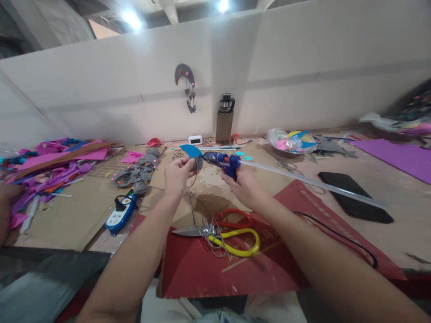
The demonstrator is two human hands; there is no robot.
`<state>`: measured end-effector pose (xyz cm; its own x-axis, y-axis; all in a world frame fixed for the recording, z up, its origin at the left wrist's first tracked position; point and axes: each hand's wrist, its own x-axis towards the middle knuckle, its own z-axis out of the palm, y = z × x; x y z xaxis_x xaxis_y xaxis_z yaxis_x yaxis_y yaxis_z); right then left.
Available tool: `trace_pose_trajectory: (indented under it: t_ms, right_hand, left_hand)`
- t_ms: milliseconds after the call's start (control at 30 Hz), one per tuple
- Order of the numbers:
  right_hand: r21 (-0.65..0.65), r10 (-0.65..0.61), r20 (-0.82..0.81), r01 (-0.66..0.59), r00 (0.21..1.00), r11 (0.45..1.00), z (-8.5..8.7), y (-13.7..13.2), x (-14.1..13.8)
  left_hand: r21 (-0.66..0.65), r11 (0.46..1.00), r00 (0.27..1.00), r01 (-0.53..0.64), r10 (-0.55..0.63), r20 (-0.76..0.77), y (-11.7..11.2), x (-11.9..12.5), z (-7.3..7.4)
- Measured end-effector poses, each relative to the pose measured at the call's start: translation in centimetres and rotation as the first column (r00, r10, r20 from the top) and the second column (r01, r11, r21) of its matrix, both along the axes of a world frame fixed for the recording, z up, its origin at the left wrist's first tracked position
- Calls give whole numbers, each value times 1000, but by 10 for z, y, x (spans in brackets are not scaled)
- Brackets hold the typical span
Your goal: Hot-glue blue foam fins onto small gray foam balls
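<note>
My left hand (pixel 178 176) is closed on a small grey felt ball (pixel 198 163) with a blue foam piece (pixel 190 150) stuck on top. My right hand (pixel 243 183) grips a blue glue gun (pixel 225 162). Its nozzle points left and touches the grey ball. A long clear glue stick (pixel 310 181) juts from the back of the gun toward the right. A thin grey thread hangs from the ball toward the table. Both hands are raised above a brown cardboard sheet (pixel 205 188).
Yellow-handled scissors (pixel 232 240) and red-handled scissors (pixel 234 219) lie on a red sheet (pixel 202 264) near me. A blue-white power strip (pixel 119 216), grey felt pieces (pixel 134 172), pink scraps (pixel 50 166), a bottle (pixel 224 119), a black tablet (pixel 353 195) and another person's hand (pixel 5 211) surround them.
</note>
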<state>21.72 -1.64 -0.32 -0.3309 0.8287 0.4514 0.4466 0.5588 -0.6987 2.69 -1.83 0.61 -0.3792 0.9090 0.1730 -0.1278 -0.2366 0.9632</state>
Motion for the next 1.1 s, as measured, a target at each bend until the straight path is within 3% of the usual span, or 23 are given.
trace_pose_trajectory:
  t_ms: [467, 733, 1100]
  right_hand:
    - [-27, 3, -7, -3, 1000, 1000, 6, -10, -6]
    - [32, 34, -43, -33, 998, 999, 1, -7, -9]
    - [-38, -8, -35, 6, 999, 999, 1, -2, 0]
  left_hand:
    - [-19, 1000, 994, -11, 9, -113, 1, 2, -4]
    - [-10, 1000, 995, -26, 25, -102, 1, 4, -2]
    - [24, 999, 997, -23, 25, -79, -1, 0, 0]
